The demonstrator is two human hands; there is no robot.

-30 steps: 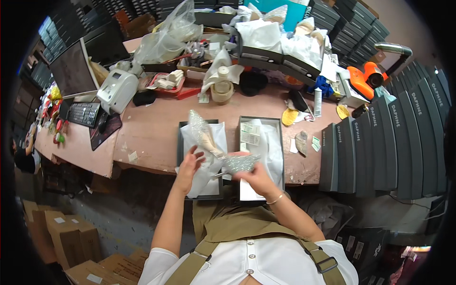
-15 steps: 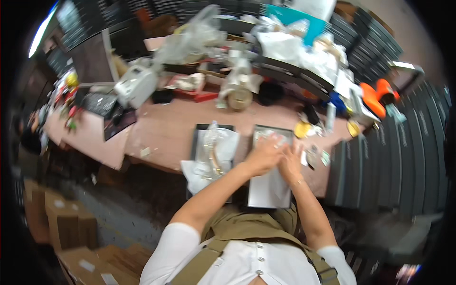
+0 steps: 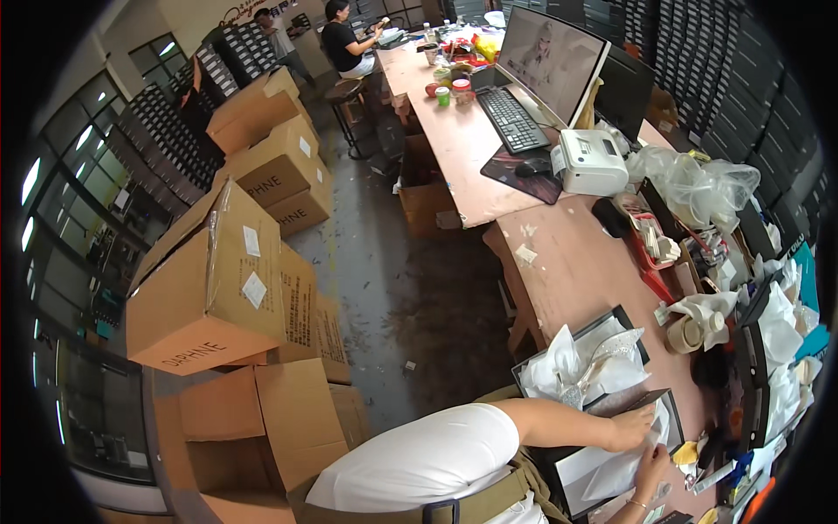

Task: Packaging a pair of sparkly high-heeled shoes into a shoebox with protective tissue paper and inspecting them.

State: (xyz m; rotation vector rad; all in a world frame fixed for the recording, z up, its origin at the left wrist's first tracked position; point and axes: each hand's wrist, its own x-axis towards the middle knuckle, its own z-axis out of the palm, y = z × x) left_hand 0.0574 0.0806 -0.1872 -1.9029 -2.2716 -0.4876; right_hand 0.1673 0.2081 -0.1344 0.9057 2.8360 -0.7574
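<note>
Head view: your left hand (image 3: 633, 428) and right hand (image 3: 649, 469) touch white paper (image 3: 613, 479) in the box (image 3: 573, 469); I cannot tell whether either grips. Beside the box lies a glittery shoe (image 3: 616, 347).

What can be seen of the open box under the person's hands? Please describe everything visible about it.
The open box is rectangular and shallow, with dark walls outside and a pale interior; it looks like cardboard. It lies open side up, slantwise in this view, near the edge of the pinkish table, close to another open box. Crumpled, thin white paper lies inside. The left hand and right hand are at the paper, hiding part of the interior.
</note>
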